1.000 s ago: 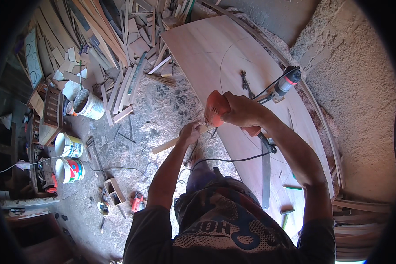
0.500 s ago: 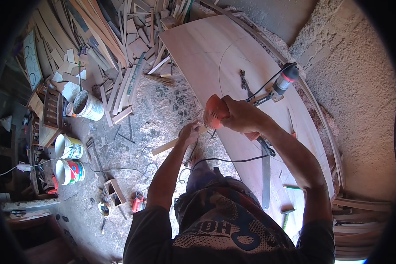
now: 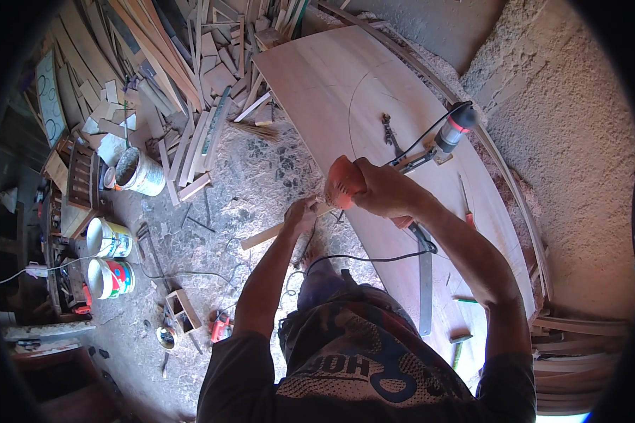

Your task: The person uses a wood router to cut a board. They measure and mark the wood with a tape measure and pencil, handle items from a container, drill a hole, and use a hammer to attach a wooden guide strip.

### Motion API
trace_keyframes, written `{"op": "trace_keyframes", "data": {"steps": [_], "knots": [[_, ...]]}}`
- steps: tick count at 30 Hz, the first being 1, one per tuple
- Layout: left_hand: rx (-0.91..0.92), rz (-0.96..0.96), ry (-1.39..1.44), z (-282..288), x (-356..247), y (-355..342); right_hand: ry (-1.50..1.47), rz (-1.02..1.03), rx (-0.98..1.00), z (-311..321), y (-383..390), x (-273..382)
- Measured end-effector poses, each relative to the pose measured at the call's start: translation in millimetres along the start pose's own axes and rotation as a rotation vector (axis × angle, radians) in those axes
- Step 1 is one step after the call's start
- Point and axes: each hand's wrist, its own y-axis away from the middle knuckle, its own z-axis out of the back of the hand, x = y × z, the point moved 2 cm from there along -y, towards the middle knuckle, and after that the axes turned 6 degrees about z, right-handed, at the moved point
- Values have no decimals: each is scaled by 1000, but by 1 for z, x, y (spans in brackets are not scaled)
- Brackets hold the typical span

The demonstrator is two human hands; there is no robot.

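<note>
Dark block letters (image 3: 342,366) and a blue ring (image 3: 391,385) mark a dark shirt (image 3: 331,405), bodyward of the left fingers (image 3: 303,209); well left of them, two white buckets (image 3: 98,240) wear multicoloured labels (image 3: 125,277), their print too small to read.

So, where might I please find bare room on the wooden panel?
The far end of the wooden panel looks bare, between its left edge and the dark metal tool. It's crowded near the orange power tool, black cord and metal straightedge.

Heaped wood offcuts (image 3: 219,75), stained white bucket (image 3: 147,178), divided wooden box (image 3: 183,311), rough wall (image 3: 568,120)
</note>
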Motion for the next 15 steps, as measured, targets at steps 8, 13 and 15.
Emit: {"op": "trace_keyframes", "data": {"steps": [8,13,15], "knots": [[-94,-200,-307,5,4,-11,-1,19,-18,-7,-16,0],[-57,-175,-297,2,9,-15,-33,-30,18,36,10,22],[29,-65,-235,-12,10,-16,-144,-74,-54,64,30,21]]}}
